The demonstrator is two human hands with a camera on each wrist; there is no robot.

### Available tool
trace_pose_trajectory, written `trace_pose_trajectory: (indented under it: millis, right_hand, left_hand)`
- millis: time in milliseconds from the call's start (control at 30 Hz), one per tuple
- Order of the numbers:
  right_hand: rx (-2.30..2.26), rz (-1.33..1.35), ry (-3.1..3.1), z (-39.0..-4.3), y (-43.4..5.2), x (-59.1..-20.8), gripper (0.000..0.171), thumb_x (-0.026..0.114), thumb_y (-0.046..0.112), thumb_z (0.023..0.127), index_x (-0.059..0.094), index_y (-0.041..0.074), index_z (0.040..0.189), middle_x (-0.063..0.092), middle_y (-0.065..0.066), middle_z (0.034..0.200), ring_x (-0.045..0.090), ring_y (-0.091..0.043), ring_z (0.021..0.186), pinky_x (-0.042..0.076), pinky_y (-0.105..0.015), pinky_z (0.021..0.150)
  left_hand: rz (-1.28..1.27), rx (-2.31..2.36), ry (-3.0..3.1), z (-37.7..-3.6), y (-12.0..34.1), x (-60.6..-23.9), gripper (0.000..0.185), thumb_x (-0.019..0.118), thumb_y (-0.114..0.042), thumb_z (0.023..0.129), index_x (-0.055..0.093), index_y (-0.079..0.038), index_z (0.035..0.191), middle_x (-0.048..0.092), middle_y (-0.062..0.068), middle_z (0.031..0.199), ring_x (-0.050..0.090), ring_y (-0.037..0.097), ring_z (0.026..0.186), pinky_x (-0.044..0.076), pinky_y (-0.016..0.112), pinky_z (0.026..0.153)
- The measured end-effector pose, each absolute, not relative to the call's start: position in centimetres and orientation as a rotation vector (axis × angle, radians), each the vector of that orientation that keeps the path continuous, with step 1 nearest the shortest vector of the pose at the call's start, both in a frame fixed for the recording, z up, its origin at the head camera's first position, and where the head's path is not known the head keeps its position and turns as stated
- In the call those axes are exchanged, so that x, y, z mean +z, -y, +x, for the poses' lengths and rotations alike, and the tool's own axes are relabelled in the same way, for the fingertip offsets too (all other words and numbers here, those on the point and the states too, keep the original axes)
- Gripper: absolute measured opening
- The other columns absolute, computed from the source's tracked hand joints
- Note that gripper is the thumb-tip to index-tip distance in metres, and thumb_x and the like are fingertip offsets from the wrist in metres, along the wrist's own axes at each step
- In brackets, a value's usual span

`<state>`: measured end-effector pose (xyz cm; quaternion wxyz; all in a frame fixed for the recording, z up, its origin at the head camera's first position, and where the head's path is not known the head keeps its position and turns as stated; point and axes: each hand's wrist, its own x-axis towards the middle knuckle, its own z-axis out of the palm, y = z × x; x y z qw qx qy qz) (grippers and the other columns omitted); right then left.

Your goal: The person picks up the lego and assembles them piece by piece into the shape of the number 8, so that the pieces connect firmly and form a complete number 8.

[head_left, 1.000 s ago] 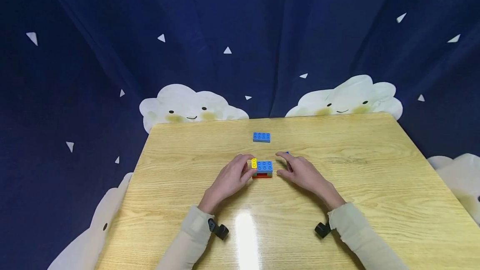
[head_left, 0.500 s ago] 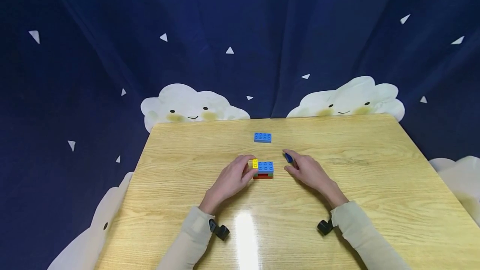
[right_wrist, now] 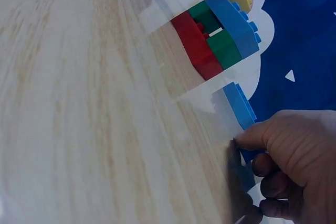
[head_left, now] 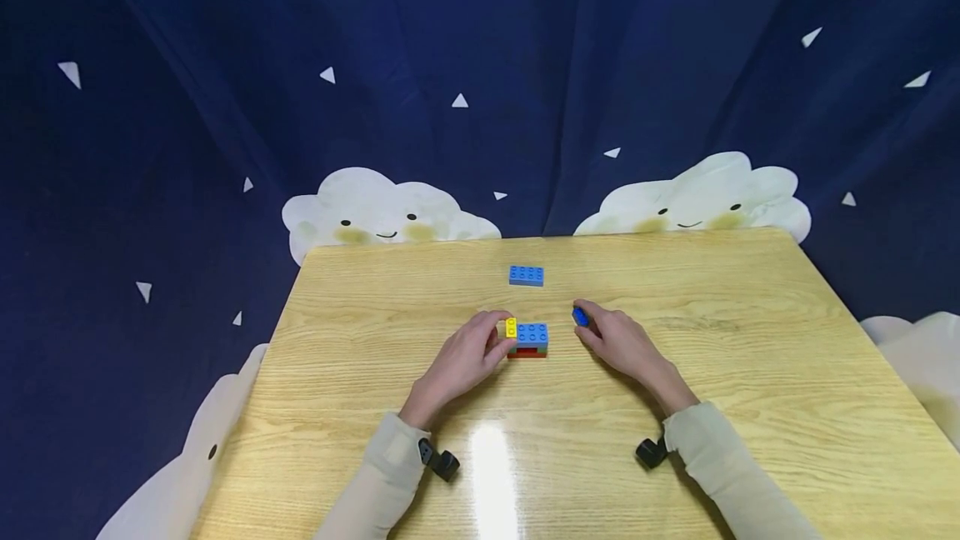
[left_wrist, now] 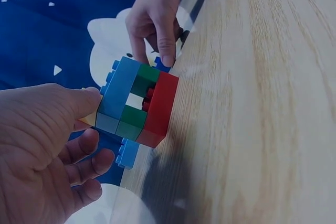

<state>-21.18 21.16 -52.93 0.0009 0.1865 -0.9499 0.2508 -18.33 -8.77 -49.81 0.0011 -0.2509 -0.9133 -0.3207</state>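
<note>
Near the table's middle stands a small block stack: a red brick (left_wrist: 161, 109) at the base, two green bricks (left_wrist: 131, 122) with a gap between them, and a light blue brick (head_left: 532, 333) across the top. A small yellow brick (head_left: 511, 327) sits on the left end of the light blue one. My left hand (head_left: 463, 355) pinches this yellow brick between thumb and fingers. To the right of the stack, my right hand (head_left: 622, 344) pinches a dark blue brick (head_left: 581, 317) low over the table; the fingers partly hide it in the right wrist view.
Behind the stack lies a loose light blue brick (head_left: 527, 277) with two rows of studs. The wooden table (head_left: 420, 282) reaches back to a dark blue curtain (head_left: 517, 65) printed with clouds and white triangles. A bright glare streak (head_left: 491, 473) falls on the front tabletop.
My right hand has drawn a little to the right and its fingers have closed on the dark blue brick, which has turned and shows more. The left hand keeps its hold on the yellow brick.
</note>
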Motion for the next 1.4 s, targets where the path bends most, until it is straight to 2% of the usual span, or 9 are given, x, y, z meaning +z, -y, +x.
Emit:
trace_pose_trajectory:
  millis: [167, 333, 400, 533, 667, 933, 1133, 1333, 1400]
  right_hand:
    - [0.842, 0.572, 3.012, -21.0, -21.4, -52.6, 0.051, 0.064, 0.013, 0.101, 0.053, 0.0, 0.149, 0.063, -0.005, 0.085, 0.051, -0.016, 0.067, 0.043, -0.033, 0.062]
    - [0.829, 0.593, 3.016, -20.8, -21.6, -52.6, 0.052, 0.062, 0.011, 0.101, 0.052, -0.001, 0.15, 0.069, -0.014, 0.108, 0.054, -0.017, 0.072, 0.045, -0.033, 0.066]
    - [0.825, 0.599, 3.014, -20.8, -21.6, -52.7, 0.051, 0.061, 0.012, 0.101, 0.051, -0.001, 0.15, 0.07, -0.015, 0.111, 0.054, -0.016, 0.071, 0.045, -0.034, 0.067]
    - [0.833, 0.6, 3.026, -20.7, -21.6, -52.6, 0.051, 0.062, 0.015, 0.103, 0.051, -0.002, 0.15, 0.065, -0.006, 0.088, 0.049, -0.014, 0.063, 0.042, -0.032, 0.063]
    - [0.842, 0.595, 3.037, -20.6, -21.5, -52.6, 0.052, 0.064, 0.018, 0.103, 0.051, -0.002, 0.15, 0.048, 0.001, 0.07, 0.042, -0.012, 0.058, 0.036, -0.031, 0.058]
    - [0.805, 0.609, 3.012, -20.5, -21.5, -53.0, 0.051, 0.067, 0.024, 0.103, 0.055, 0.0, 0.146, 0.044, 0.003, 0.068, 0.043, -0.013, 0.06, 0.039, -0.034, 0.063]
    - [0.839, 0.628, 2.997, -20.3, -21.3, -52.7, 0.049, 0.066, 0.023, 0.103, 0.056, 0.0, 0.146, 0.064, -0.003, 0.085, 0.052, -0.015, 0.07, 0.047, -0.037, 0.071]
    - [0.931, 0.64, 2.986, -20.2, -20.9, -52.0, 0.048, 0.064, 0.023, 0.105, 0.055, 0.002, 0.147, 0.048, 0.004, 0.07, 0.044, -0.012, 0.059, 0.039, -0.031, 0.06]
    - [0.954, 0.639, 2.983, -20.1, -20.8, -51.7, 0.048, 0.064, 0.024, 0.105, 0.055, 0.002, 0.147, 0.049, 0.004, 0.069, 0.043, -0.011, 0.057, 0.036, -0.029, 0.056]
  left_hand:
    - [-0.779, -1.017, 2.871, -18.4, 8.7, -49.8, 0.043, 0.066, -0.035, 0.104, 0.06, -0.014, 0.141, 0.053, -0.005, 0.086, 0.05, 0.011, 0.071, 0.039, 0.024, 0.058]
    - [-0.772, -1.022, 2.869, -18.5, 8.5, -49.9, 0.044, 0.066, -0.034, 0.104, 0.059, -0.013, 0.142, 0.052, -0.005, 0.086, 0.049, 0.011, 0.072, 0.038, 0.024, 0.058]
    - [-0.773, -1.024, 2.868, -18.5, 8.5, -49.9, 0.044, 0.066, -0.034, 0.104, 0.059, -0.013, 0.142, 0.052, -0.004, 0.086, 0.049, 0.011, 0.072, 0.038, 0.024, 0.058]
    - [-0.775, -1.03, 2.861, -18.5, 8.5, -49.9, 0.043, 0.066, -0.034, 0.105, 0.059, -0.012, 0.142, 0.052, -0.004, 0.086, 0.049, 0.011, 0.072, 0.038, 0.024, 0.058]
    - [-0.781, -1.037, 2.852, -18.5, 8.5, -49.9, 0.043, 0.065, -0.034, 0.105, 0.059, -0.013, 0.141, 0.052, -0.004, 0.086, 0.049, 0.011, 0.072, 0.038, 0.024, 0.058]
    - [-0.782, -1.032, 2.848, -18.6, 8.4, -49.9, 0.043, 0.065, -0.034, 0.105, 0.059, -0.013, 0.142, 0.053, -0.005, 0.086, 0.049, 0.011, 0.072, 0.038, 0.024, 0.058]
    - [-0.778, -1.029, 2.86, -18.6, 8.4, -49.8, 0.044, 0.065, -0.035, 0.105, 0.059, -0.012, 0.143, 0.053, -0.005, 0.086, 0.05, 0.011, 0.072, 0.039, 0.024, 0.059]
    - [-0.777, -1.043, 2.862, -18.6, 8.3, -49.8, 0.043, 0.065, -0.033, 0.105, 0.059, -0.012, 0.142, 0.053, -0.005, 0.086, 0.05, 0.011, 0.072, 0.038, 0.024, 0.059]
    - [-0.778, -1.044, 2.862, -18.6, 8.3, -49.8, 0.042, 0.065, -0.032, 0.105, 0.059, -0.012, 0.141, 0.053, -0.005, 0.086, 0.05, 0.011, 0.072, 0.038, 0.024, 0.059]
